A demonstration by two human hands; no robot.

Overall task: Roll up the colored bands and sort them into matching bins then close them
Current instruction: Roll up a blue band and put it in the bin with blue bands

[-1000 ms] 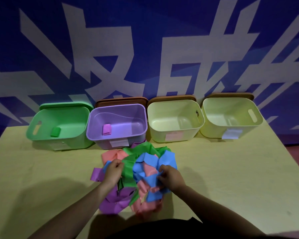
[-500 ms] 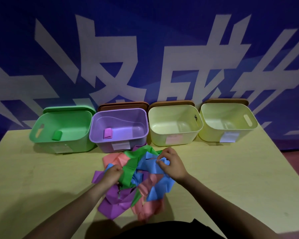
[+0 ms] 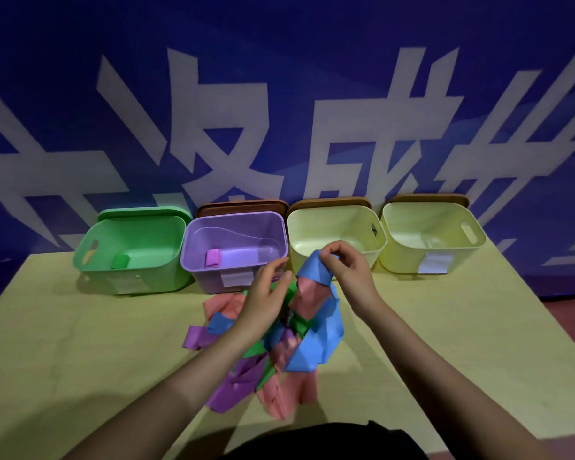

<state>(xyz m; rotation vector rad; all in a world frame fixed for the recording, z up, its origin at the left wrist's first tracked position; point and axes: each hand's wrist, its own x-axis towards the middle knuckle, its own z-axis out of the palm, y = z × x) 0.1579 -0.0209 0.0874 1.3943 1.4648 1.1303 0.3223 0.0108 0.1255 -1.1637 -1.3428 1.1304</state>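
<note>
blue band (image 3: pixel 316 272) pinched at its top end between the thumb and curled fingertips (image 3: pixel 329 257) of the right hand (image 3: pixel 349 270), now lifted clear above the tangled pile (image 3: pixel 273 343) where half a second ago the same hand was low in the heap. the band's lower length trails down into the pile and drags a pink band (image 3: pixel 307 293) up with it, so it is not yet free. the left hand (image 3: pixel 266 293) has risen too, fingers straight and loosely together, reaching toward the raised blue end; whether its fingertips touch the band is hard to tell through the motion blur. behind the hands, on the table (image 3: pixel 462 327), stand four open bins: the green bin (image 3: pixel 130 260) with one green roll (image 3: pixel 120 261) inside, the purple bin (image 3: pixel 233 254) with one purple roll (image 3: pixel 213 258), and two pale yellow bins (image 3: pixel 336 234) (image 3: pixel 429 240) that look empty. lids lean behind them. by the look of it, the blue band has been singled out for rolling next, with most of the sorting still ahead.
</note>
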